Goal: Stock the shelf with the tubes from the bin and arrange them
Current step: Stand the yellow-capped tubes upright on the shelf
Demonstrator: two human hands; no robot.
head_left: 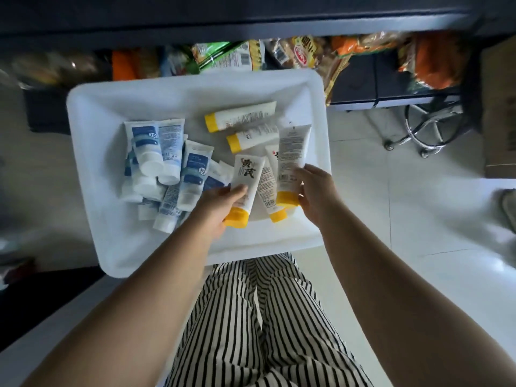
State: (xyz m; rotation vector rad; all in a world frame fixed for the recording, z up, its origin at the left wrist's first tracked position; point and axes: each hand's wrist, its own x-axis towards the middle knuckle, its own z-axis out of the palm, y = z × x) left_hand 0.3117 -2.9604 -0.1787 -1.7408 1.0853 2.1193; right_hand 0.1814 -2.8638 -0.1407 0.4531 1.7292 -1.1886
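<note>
My left hand (pixel 220 203) pinches one yellow-capped tube (pixel 245 188) and my right hand (pixel 317 191) curls round another (pixel 290 166), both low inside the white bin (pixel 92 152), probably to carry two at once to the shelf (pixel 223 23) beyond the bin's far rim.

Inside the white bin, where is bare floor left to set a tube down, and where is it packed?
In the white bin, bare patches lie along the far wall beyond the blue-and-white tubes, and at the near left corner in front of them. The yellow-capped tubes crowd the right half, where the left hand and right hand each grip one.
</note>
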